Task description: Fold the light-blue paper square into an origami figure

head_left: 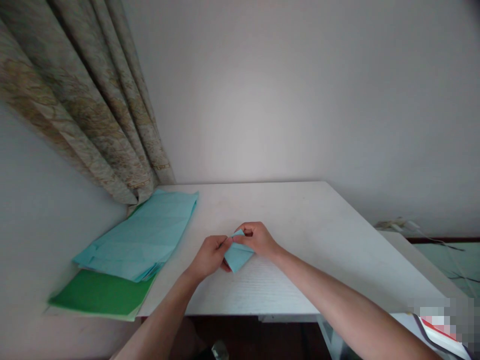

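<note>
Here we are at the white counter point(285, 210), and both hands are right in the thick of it! The left hand point(209, 258) and the right hand point(257, 239) meet near the middle of the counter's front half, closed in on a folded piece of light blue paper point(238, 255). The fold sits flat-ish between them, its pointed lower end aimed toward the person and a small tip rising between the hands.

The left hand is curled, gripping the fold's left side, while the right hand pinches the top of the paper between thumb and fingers. The two hands are touching at the fingertips, right over that upper tip. Neither hand is spread, and both forearms reach in from the bottom of the view, the right one from far over at the lower right.

Over to the left, a pile of light blue paper sheets point(138, 235) lies along the counter's left edge, well apart from the hands. Its lower end overlaps a sheet of green paper point(101, 294), which sits nearer the person. Above them, a patterned beige curtain point(86, 110) hangs in folds down to the pile's far corner, against a plain pale wall point(300, 90). Far right, beyond the counter, a thin pale cable point(397, 226) trails across a lower surface.
</note>
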`<state>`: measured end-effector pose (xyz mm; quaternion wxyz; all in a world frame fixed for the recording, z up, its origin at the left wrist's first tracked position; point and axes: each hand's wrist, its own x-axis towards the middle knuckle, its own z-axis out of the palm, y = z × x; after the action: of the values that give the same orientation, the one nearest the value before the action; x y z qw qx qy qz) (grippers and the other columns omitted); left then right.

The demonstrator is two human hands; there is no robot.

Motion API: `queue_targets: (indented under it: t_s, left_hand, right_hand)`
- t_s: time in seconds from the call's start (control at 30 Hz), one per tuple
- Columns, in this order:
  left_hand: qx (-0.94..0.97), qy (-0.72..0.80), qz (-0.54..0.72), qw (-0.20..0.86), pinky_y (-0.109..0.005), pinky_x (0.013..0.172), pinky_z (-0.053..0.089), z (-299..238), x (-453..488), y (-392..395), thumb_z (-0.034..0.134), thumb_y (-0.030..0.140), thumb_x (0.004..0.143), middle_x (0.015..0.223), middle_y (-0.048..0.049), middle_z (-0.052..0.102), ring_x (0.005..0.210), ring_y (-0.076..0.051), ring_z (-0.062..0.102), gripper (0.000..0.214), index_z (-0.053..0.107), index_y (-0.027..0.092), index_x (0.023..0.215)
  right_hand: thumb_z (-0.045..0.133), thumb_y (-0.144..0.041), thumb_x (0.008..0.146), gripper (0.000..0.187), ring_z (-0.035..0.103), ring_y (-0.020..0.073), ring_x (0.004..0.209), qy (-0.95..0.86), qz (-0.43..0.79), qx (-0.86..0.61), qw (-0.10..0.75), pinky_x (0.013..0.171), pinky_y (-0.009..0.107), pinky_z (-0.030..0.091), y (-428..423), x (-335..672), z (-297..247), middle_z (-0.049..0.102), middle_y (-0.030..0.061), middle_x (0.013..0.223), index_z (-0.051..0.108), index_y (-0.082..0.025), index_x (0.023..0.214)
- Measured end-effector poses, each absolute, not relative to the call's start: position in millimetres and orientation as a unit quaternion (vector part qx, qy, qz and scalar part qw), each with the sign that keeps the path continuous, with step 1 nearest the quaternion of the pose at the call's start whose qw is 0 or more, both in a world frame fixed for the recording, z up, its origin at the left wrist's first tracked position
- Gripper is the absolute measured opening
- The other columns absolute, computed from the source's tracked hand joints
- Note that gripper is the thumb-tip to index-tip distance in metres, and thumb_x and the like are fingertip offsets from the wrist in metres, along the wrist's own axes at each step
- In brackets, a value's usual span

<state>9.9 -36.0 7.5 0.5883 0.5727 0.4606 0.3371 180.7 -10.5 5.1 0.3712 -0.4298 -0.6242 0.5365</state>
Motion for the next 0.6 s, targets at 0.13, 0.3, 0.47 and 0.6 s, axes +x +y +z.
queue_targets:
  t_s: [0.13, 0.3, 0.47, 0.6]
  left_hand:
    - [0.616, 0.444, 0.290, 0.582, -0.024, 0.033, 0.036, 6.0, 5.6, -37.6, 0.045, 0.063, 0.078, 0.039, -0.0023, 0.056, 0.033, -0.017, 0.052, 0.048, 0.054, 0.019, 0.060]
    - [0.661, 0.469, 0.291, 0.508, -0.021, 0.033, 0.031, 13.0, 0.1, -36.8, 0.043, 0.056, 0.082, 0.033, 0.0022, 0.048, 0.029, -0.014, 0.046, 0.044, 0.047, 0.021, 0.054]
    - [0.659, 0.497, 0.332, 0.457, -0.022, 0.035, 0.031, 17.6, -0.5, -36.4, 0.042, 0.050, 0.082, 0.033, 0.0026, 0.048, 0.030, -0.014, 0.046, 0.042, 0.047, 0.021, 0.052]
    - [0.641, 0.528, 0.374, 0.412, -0.022, 0.035, 0.031, 18.5, -1.9, -34.6, 0.042, 0.048, 0.082, 0.033, 0.0027, 0.047, 0.030, -0.014, 0.046, 0.040, 0.047, 0.022, 0.052]
  right_hand:
    - [0.069, -0.049, 0.067, 0.034, 0.041, 0.0098, 0.051, -0.660, 0.512, -0.426, 0.347, 0.049, 0.022, 0.029, -12.4, 181.4, 7.8, 0.050, -0.0036, 0.055, 0.064, -0.015, 0.068]
    - [0.055, -0.051, 0.080, 0.045, 0.029, 0.0082, 0.048, -0.700, 0.448, -0.428, 0.355, 0.046, 0.023, 0.020, -11.7, 182.0, 9.7, 0.033, -0.0057, 0.048, 0.053, -0.016, 0.052]
    - [0.065, -0.053, 0.071, 0.042, 0.035, 0.0077, 0.047, -0.651, 0.510, -0.432, 0.360, 0.044, 0.022, 0.024, -9.5, 182.1, 9.0, 0.042, -0.0050, 0.049, 0.057, -0.015, 0.057]
    - [0.070, -0.055, 0.065, 0.040, 0.048, 0.0101, 0.049, -0.610, 0.566, -0.424, 0.359, 0.048, 0.023, 0.038, -8.5, 181.4, 7.9, 0.055, -0.0020, 0.054, 0.062, -0.015, 0.063]
